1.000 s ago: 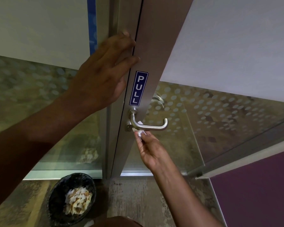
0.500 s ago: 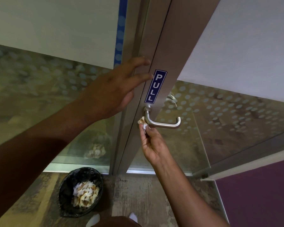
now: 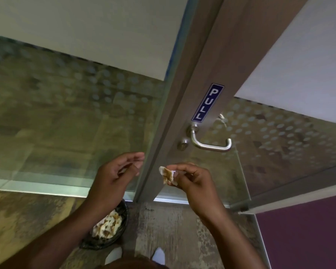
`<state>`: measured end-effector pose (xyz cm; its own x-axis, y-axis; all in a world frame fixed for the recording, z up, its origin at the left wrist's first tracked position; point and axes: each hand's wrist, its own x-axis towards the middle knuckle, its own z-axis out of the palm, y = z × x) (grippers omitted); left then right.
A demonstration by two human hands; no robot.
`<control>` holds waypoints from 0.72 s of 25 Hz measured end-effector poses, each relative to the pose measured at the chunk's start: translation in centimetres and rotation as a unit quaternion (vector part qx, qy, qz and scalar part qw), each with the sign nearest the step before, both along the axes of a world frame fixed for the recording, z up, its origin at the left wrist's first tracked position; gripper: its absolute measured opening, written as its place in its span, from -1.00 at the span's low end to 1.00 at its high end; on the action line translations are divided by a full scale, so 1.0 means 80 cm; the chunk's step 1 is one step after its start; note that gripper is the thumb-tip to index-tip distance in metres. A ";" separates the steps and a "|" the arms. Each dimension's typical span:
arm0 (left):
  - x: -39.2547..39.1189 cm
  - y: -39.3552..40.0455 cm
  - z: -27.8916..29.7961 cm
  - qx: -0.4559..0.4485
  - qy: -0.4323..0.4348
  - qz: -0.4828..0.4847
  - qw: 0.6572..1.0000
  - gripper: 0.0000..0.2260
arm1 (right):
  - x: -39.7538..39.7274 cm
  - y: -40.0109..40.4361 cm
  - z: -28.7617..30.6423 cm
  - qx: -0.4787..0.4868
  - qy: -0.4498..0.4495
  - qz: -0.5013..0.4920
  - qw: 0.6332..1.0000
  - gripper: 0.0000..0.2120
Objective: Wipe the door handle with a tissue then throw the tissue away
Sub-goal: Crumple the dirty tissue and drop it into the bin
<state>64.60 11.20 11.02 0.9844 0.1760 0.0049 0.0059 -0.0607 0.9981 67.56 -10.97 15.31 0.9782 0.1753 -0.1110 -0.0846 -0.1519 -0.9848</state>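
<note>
The right hand (image 3: 194, 183) pinched the crumpled, stained white tissue (image 3: 168, 174) below the curved metal door handle (image 3: 209, 141), likely bound for the black bin (image 3: 122, 226); the left hand (image 3: 113, 177) hung loosely open, empty.

Head camera looks steeply down, close to the door handle (image 3: 211, 140), floor (image 3: 173, 230) below.

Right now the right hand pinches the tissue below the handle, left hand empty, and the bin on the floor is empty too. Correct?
Not quite. The bin is not empty: the head view shows crumpled tissues in it, partly behind the left hand. The rest holds: the right hand pinches the tissue below the handle, and the left hand holds nothing.
</note>
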 end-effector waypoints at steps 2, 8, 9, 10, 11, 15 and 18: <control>-0.014 0.011 -0.005 -0.070 0.026 -0.011 0.997 -0.83 | -0.011 0.021 -0.008 -0.050 -0.014 0.056 0.997 -0.74; -0.045 0.053 -0.002 0.021 0.061 -0.056 0.996 -0.84 | -0.019 0.079 -0.031 -0.065 -0.023 0.095 0.993 -0.85; -0.052 0.059 -0.002 0.016 0.071 -0.052 0.996 -0.85 | -0.020 0.089 -0.033 -0.068 -0.029 0.094 0.993 -0.85; -0.057 0.063 -0.002 0.006 0.080 -0.043 0.996 -0.87 | -0.021 0.098 -0.035 -0.073 -0.041 0.090 0.992 -0.86; -0.062 0.067 -0.002 -0.002 0.089 -0.026 0.996 -0.87 | -0.021 0.105 -0.038 -0.080 -0.057 0.085 0.991 -0.87; -0.080 0.071 -0.008 0.020 0.100 0.084 0.991 -0.79 | -0.030 0.133 -0.049 -0.140 -0.129 0.114 0.975 -0.88; -0.098 0.065 -0.013 0.055 0.090 0.180 0.978 -0.76 | -0.045 0.150 -0.055 -0.118 -0.125 0.149 0.974 -0.79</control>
<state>56.79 16.40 9.99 0.8451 0.5200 -0.1242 0.2216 -0.1293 0.9665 64.00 1.06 10.90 0.8894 0.4539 0.0535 0.2364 -0.3567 -0.9038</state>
